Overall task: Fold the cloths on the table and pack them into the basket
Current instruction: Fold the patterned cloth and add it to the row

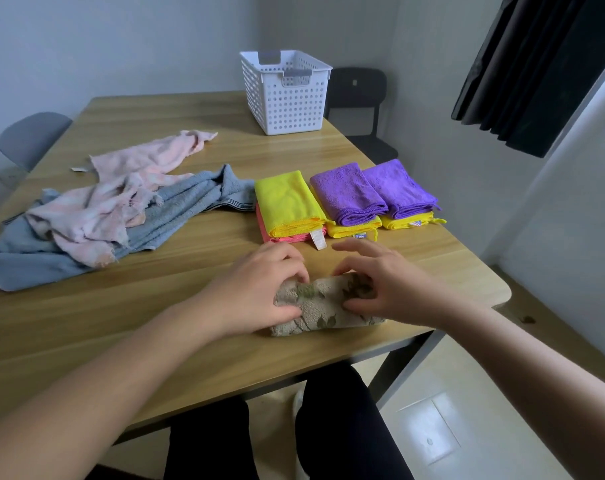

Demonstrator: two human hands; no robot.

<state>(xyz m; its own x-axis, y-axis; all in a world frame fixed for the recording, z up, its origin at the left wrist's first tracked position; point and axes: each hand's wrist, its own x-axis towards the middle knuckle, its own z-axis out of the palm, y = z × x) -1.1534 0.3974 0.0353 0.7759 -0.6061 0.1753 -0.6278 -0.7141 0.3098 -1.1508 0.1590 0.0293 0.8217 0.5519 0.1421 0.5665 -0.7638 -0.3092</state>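
Note:
A folded beige cloth with a leaf pattern (323, 306) lies near the table's front edge. My left hand (259, 289) grips its left end, and my right hand (387, 285) pinches its right end, fingers curled over it. Behind it lie three folded stacks: yellow on pink (287, 202), purple on yellow (349, 195), and another purple on yellow (401, 188). An unfolded pink cloth (121, 195) lies crumpled over an unfolded blue towel (176, 213) on the left. The white perforated basket (287, 95) stands at the table's far edge; its inside is hidden.
The wooden table (155, 323) ends close on the right, with a rounded corner. A black chair (359, 95) stands behind the basket, a grey chair (30, 136) at far left. Dark curtains (543, 64) hang at upper right.

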